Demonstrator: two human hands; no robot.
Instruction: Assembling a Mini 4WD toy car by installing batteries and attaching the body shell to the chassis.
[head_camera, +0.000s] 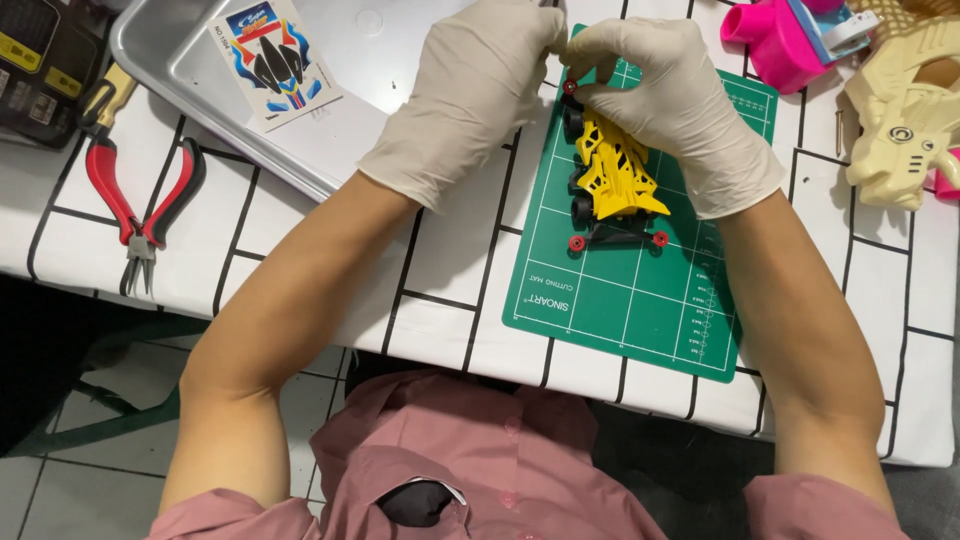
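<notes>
White cloth with black grid lines covers the desk (330, 300). On the green cutting mat (640, 300) sits a yellow and black toy car (612, 180); the gloved left hand (470, 95) and right hand (680, 105) pinch its far end, fingers closed on it. Beyond, a metal tray (330, 110) holds a sticker sheet (272, 62). Red-handled pliers (135, 205) lie near the desk's left edge, with bare cloth between.

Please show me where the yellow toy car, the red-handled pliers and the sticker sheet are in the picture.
yellow toy car (615, 172): head view, on its yellow body shell.
red-handled pliers (135, 205): head view, near where the two red handles converge.
sticker sheet (273, 62): head view, on its printed middle.
</notes>
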